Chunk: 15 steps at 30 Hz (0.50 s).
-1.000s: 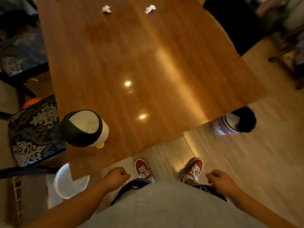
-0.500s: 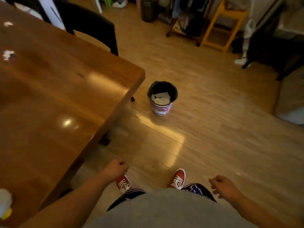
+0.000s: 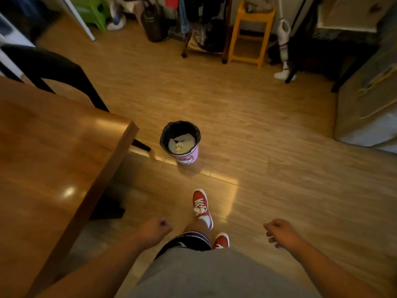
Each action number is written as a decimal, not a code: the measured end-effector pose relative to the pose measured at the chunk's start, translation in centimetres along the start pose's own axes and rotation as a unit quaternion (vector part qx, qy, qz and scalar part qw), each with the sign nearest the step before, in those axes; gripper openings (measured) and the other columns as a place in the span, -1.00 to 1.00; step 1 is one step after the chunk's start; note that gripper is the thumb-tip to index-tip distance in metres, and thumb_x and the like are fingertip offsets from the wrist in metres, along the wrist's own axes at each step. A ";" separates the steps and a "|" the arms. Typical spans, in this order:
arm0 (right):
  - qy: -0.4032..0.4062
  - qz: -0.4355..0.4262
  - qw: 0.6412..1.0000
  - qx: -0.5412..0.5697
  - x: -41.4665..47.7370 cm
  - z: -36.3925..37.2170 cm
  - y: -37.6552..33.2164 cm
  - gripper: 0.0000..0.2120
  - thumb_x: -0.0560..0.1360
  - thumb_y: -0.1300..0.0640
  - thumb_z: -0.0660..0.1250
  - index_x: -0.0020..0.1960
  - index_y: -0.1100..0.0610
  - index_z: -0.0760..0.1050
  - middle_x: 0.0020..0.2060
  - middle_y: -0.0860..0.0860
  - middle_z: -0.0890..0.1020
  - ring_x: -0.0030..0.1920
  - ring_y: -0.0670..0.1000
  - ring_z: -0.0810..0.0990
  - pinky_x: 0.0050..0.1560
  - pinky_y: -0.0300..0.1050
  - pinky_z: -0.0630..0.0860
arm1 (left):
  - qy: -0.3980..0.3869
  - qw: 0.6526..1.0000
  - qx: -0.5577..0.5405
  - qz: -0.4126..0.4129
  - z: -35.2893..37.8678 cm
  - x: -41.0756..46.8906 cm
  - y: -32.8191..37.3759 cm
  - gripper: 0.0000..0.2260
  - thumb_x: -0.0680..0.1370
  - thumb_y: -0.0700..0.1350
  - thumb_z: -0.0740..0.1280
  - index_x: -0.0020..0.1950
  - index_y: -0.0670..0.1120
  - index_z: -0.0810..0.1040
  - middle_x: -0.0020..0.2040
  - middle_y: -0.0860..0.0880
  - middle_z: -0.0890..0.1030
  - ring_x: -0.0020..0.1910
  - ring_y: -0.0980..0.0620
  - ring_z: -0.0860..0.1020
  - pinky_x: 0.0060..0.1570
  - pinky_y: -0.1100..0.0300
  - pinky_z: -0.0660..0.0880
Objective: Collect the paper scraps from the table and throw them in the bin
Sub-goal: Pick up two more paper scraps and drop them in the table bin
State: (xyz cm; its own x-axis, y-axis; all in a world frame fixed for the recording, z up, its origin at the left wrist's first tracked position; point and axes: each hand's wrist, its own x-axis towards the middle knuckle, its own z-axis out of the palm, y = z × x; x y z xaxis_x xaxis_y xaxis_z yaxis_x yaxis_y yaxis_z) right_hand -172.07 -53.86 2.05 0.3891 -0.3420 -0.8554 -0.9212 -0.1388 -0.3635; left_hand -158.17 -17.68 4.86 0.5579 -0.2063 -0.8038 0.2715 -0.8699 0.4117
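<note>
A small pink bin (image 3: pixel 186 157) with a black liner stands on the floor just past the table corner. White paper (image 3: pixel 181 144) lies inside it. The wooden table (image 3: pixel 53 158) fills the left side, and no scraps show on the part in view. My left hand (image 3: pixel 155 230) is low beside the table edge, curled into a fist with nothing showing in it. My right hand (image 3: pixel 279 232) hangs on the right with its fingers curled under; whether it holds anything is hidden. Both hands are well short of the bin.
A black chair (image 3: pixel 53 69) stands behind the table's far corner. A yellow stool (image 3: pixel 249 35), a clothes rack and a dark container (image 3: pixel 153 24) line the far wall. A pale cabinet (image 3: pixel 369 108) is on the right. My red shoes (image 3: pixel 202 207) are mid-step on the wooden floor.
The view swung right from the tabletop with its two scraps to the bin, which has drawn nearer. I have stepped forward, and both hands stay low and curled.
</note>
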 end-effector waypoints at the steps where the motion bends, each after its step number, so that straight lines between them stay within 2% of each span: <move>1: -0.002 -0.006 1.000 0.002 0.8 -0.6 -1.3 -0.82 0.53 0.11 0.33 -0.17 0.21 0.49 -0.27 0.16 0.59 -0.36 0.09 0.52 -0.38 -0.13 0.38 | -0.008 1.000 0.005 -0.008 -0.4 0.7 0.2 -0.78 0.55 -0.07 0.31 -0.28 -0.06 0.43 -0.32 -0.03 0.48 -0.33 0.08 0.43 -0.27 0.18 0.37; 4: -0.010 -0.019 1.000 0.010 3.5 -2.7 -5.7 -0.81 0.53 0.08 0.33 -0.15 0.20 0.50 -0.24 0.15 0.61 -0.33 0.09 0.56 -0.36 -0.12 0.42 | -0.018 0.999 0.014 -0.030 -1.7 3.7 1.0 -0.78 0.57 -0.07 0.29 -0.25 -0.08 0.39 -0.33 -0.04 0.42 -0.35 0.06 0.38 -0.30 0.18 0.32; 10: -0.003 -0.017 1.000 0.001 9.2 -8.3 -13.4 -0.80 0.55 0.10 0.31 -0.06 0.25 0.52 -0.20 0.18 0.62 -0.31 0.09 0.56 -0.35 -0.12 0.43 | -0.004 0.999 0.028 -0.031 -5.8 11.3 6.5 -0.78 0.57 -0.05 0.31 -0.26 -0.07 0.43 -0.34 -0.01 0.47 -0.34 0.10 0.43 -0.31 0.19 0.32; 13: 0.009 0.007 1.000 0.005 11.0 -11.7 -16.3 -0.81 0.55 0.11 0.31 -0.07 0.25 0.51 -0.22 0.17 0.60 -0.30 0.11 0.54 -0.32 -0.09 0.42 | -0.016 1.000 0.022 -0.014 -8.3 14.9 10.9 -0.79 0.56 -0.07 0.31 -0.27 -0.06 0.43 -0.31 -0.02 0.50 -0.28 0.05 0.47 -0.21 0.16 0.38; 15: 0.028 0.019 0.999 0.019 12.0 -14.0 -17.6 -0.82 0.55 0.13 0.32 -0.10 0.26 0.50 -0.24 0.19 0.58 -0.33 0.11 0.52 -0.34 -0.09 0.40 | -0.026 0.999 0.017 0.008 -10.0 17.2 14.4 -0.80 0.55 -0.09 0.30 -0.27 -0.05 0.42 -0.29 0.00 0.49 -0.27 0.09 0.47 -0.20 0.19 0.40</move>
State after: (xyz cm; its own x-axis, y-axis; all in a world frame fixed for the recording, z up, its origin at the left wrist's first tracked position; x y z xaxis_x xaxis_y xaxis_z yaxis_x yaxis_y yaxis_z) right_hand -151.25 -68.53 3.39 0.3520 -0.3987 -0.8468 -0.9339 -0.0894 -0.3460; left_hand -136.84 -29.32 1.28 0.5197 -0.2419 -0.8194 0.2355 -0.8814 0.4095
